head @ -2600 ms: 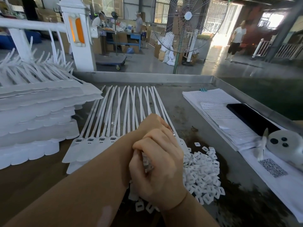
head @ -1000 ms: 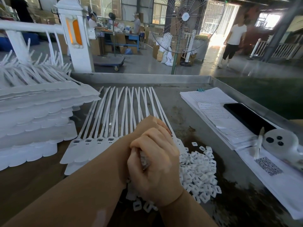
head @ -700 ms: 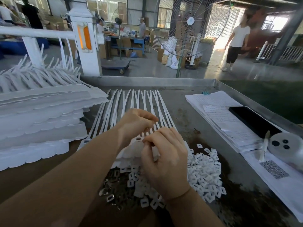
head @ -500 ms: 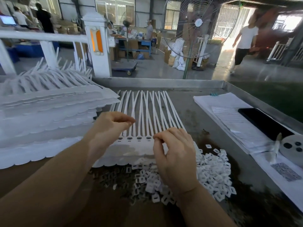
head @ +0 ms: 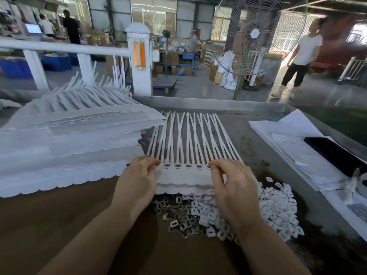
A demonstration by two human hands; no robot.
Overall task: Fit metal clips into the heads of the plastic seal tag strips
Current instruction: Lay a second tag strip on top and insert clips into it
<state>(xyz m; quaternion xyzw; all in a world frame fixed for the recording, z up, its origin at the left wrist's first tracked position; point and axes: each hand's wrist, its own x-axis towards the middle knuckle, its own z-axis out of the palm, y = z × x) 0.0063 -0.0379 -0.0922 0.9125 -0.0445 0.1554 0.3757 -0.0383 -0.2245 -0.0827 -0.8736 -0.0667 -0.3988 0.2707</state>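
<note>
Your left hand (head: 137, 181) and right hand (head: 231, 185) each pinch one end of a joined row of seal tag strips (head: 183, 175), fingers curled over the line of heads, so neither hand is free. The row sits on the worktop (head: 250, 143) straight in front of you, heads toward you, tails fanned out toward the raised metal rim (head: 218, 105) at the far edge. The tail tips stop short of that rim, leaving a bare strip of worktop between them.

Just below the heads, touching the row's near edge, lies a heap of metal clips (head: 174, 213), and running into its right side a larger heap of white plastic pieces (head: 276, 207), partly under your right wrist.

On your left a tall stack of strip sheets (head: 65, 143) stands close beside the row, its near edge just beside your left hand. On your right, papers (head: 294, 147) with a black phone (head: 335, 153) on top lie along the side rim, well apart from the strips, with bare worktop between. The near left of the worktop is brown and bare.
</note>
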